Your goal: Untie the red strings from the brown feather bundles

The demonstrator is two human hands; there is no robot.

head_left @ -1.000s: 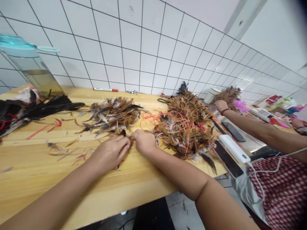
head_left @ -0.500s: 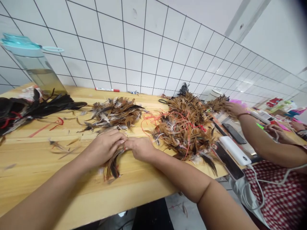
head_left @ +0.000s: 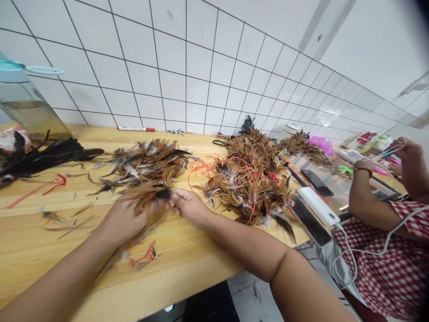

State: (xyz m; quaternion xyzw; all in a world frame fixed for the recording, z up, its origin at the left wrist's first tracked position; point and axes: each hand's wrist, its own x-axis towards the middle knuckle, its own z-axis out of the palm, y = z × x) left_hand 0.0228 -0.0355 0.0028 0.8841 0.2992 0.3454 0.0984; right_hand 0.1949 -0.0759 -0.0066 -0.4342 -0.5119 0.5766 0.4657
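My left hand (head_left: 122, 221) is closed around a small bunch of brown feathers (head_left: 147, 194), held just above the wooden table (head_left: 187, 257). My right hand (head_left: 187, 206) pinches the dark tip of that same bunch. Beyond my hands lies a loose pile of brown feathers (head_left: 147, 163). A larger heap of brown feathers tangled with red string (head_left: 251, 179) sits to the right of my right hand. A scrap of red string (head_left: 145, 257) lies on the table under my left wrist.
Black feathers (head_left: 40, 156) and a clear jug with a teal lid (head_left: 23, 105) stand at the far left. A red-capped marker (head_left: 136, 129) lies by the tiled wall. Phones (head_left: 310, 219) and a white power bank (head_left: 315, 205) lie at the right edge, beside a person in a checked garment (head_left: 385, 250).
My left hand has turned and lifted the feather bunch toward the pile, with my right hand now gripping its tip. The neighbouring person's arms have drawn back from the feather heap.
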